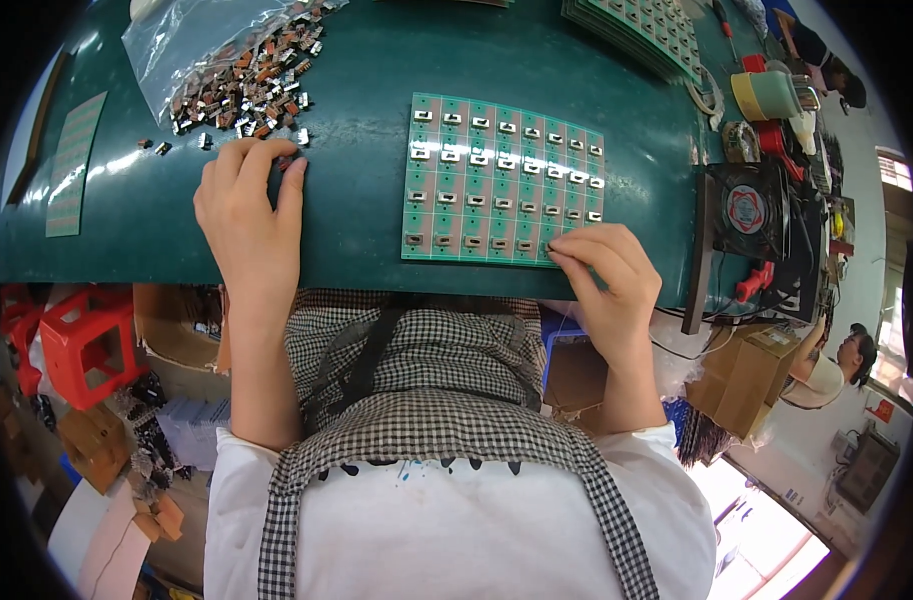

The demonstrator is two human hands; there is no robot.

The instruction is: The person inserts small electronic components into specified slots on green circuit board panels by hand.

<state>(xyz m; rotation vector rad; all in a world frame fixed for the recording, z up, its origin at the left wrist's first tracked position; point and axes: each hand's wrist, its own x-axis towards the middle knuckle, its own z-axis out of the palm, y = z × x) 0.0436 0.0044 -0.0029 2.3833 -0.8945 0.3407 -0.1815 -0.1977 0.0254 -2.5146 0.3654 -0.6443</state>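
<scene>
A green circuit board panel (460, 180) lies flat on the bench before me, with rows of small slide switches standing on it. My right hand (612, 270) pinches thumb and forefinger at the panel's near edge, towards its right end. A slide switch, mostly hidden by the fingertips, is between them, at the row nearest me. Over on the left, my left hand (252, 195) is closed beside a heap of loose slide switches (257, 85). A small reddish-brown slide switch (285, 163) shows between its thumb and forefinger.
The heap spills from a clear plastic bag (172, 50). Another green panel (75, 170) lies far left; stacked panels (642, 35) stand at the back right. A black fan (747, 205) is at the bench's right end. Red stools (87, 345) stand below left. Other people are farther right.
</scene>
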